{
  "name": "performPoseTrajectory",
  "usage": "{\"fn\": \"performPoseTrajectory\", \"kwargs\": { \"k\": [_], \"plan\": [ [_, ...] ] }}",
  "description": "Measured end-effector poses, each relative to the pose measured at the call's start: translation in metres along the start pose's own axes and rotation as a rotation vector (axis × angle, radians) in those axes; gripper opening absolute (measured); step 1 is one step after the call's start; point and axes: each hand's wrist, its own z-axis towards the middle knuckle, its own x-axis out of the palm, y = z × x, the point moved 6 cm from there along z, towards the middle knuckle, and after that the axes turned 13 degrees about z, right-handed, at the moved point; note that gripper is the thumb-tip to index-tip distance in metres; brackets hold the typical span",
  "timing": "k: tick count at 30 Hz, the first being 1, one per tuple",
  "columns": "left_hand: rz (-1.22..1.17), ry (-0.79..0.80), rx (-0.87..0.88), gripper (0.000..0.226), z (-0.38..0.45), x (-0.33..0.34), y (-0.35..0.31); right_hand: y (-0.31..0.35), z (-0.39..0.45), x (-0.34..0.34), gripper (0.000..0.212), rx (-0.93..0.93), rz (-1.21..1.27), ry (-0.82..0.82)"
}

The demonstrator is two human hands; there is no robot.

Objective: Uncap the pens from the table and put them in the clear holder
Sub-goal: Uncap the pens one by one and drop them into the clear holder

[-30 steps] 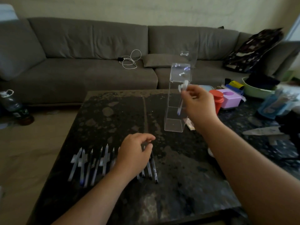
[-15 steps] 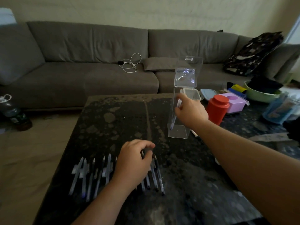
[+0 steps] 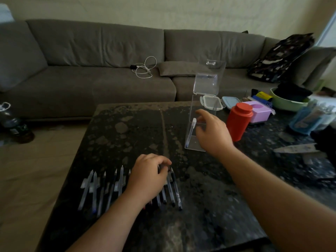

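A tall clear holder [image 3: 206, 84] stands upright on the dark table [image 3: 209, 206], right of centre. One pen [image 3: 190, 132] leans inside it, tip down. My right hand [image 3: 212, 132] hovers just in front of the holder with fingers spread and nothing in them. Near the front left edge lies a row of several pens [image 3: 109, 188]. My left hand [image 3: 148, 176] rests on the right part of that row, fingers curled down over the pens; whether it grips one is hidden.
A red bottle [image 3: 238, 121], a purple box [image 3: 260, 110], small lidded containers [image 3: 211, 102] and a green bowl [image 3: 289, 101] crowd the table's right side. A grey sofa [image 3: 91, 70] runs behind. A dark bottle [image 3: 12, 124] stands on the floor at left.
My right hand lowered a pen into the clear holder and let it go; the pen now leans inside. My left hand stayed on the row of pens.
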Motion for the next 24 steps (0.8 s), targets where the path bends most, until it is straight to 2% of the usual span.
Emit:
{"fn": "performPoseTrajectory", "kwargs": {
  "k": [2, 3, 6, 8, 14, 18, 20, 24],
  "plan": [
    [0.091, 0.021, -0.006, 0.02, 0.001, 0.003, 0.003, -0.005, -0.031, 0.016, 0.052, -0.012, 0.112, 0.015],
    [0.145, 0.04, -0.007, 0.021, 0.001, 0.005, 0.004, -0.012, -0.046, 0.03, 0.048, 0.02, 0.136, 0.1],
    [0.235, 0.116, -0.014, 0.024, 0.002, 0.011, 0.009, -0.037, -0.08, 0.072, 0.022, 0.222, 0.011, 0.553],
    [0.268, 0.154, -0.003, 0.025, 0.001, 0.015, 0.01, -0.042, -0.093, 0.081, 0.021, 0.294, -0.038, 0.721],
    [0.382, 0.265, -0.019, 0.047, -0.002, 0.027, 0.009, -0.035, -0.098, 0.079, 0.034, 0.342, -0.135, 0.736],
    [0.389, 0.273, -0.014, 0.054, -0.001, 0.031, 0.008, -0.036, -0.093, 0.071, 0.017, 0.403, -0.059, 0.7],
    [0.393, 0.256, -0.021, 0.051, 0.0, 0.031, 0.007, -0.036, -0.093, 0.069, 0.016, 0.423, -0.055, 0.684],
    [0.409, 0.205, -0.031, 0.051, 0.001, 0.032, 0.003, -0.038, -0.093, 0.072, 0.037, 0.403, -0.151, 0.67]
  ]
}}
